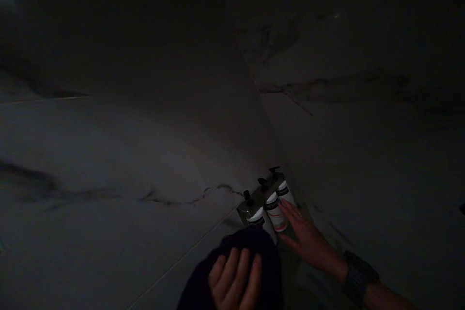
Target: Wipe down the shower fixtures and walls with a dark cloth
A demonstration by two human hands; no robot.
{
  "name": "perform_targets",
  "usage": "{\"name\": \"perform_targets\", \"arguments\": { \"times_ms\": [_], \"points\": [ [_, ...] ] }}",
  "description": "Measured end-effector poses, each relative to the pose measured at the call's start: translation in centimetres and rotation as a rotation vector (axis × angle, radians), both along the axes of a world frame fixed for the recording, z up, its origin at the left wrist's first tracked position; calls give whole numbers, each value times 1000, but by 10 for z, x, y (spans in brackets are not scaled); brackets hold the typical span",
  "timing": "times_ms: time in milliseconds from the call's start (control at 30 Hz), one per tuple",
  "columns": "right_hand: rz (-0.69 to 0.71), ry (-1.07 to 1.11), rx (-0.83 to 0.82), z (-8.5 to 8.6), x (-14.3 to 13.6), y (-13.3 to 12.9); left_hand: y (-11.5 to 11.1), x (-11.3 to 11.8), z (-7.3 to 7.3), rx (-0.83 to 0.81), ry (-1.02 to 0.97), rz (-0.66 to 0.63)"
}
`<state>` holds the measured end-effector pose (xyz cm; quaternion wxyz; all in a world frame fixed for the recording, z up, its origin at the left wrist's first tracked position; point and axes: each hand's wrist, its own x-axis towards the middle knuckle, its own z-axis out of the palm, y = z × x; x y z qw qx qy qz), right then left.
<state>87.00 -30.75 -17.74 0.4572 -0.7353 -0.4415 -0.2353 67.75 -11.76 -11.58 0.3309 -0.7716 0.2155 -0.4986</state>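
Note:
Three white pump bottles with black pumps sit in a dark holder (260,198) near the corner of two walls. The near bottle (257,216) is partly covered by a dark navy cloth (241,238). My left hand (236,278) has its fingers curled against this cloth at the bottom of the view. Beside the middle bottle (278,219), my right hand (305,240) is open, fingers stretched out and thumb apart. Its fingertips appear to touch that bottle's side. Farther back is the third bottle (284,191). A dark watch (359,273) is on my right wrist.
Light, marble-patterned walls (109,155) with dark veins meet in a corner behind the holder. A thin tile joint (189,251) runs diagonally below it. The light is very dim, and the upper part of the view is nearly black.

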Motion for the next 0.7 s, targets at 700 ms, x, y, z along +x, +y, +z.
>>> {"name": "perform_targets", "arguments": {
  "times_ms": [700],
  "points": [
    [9,129,126,-3,122,-42,-45,145,-29,-44,-178,138]
  ]
}}
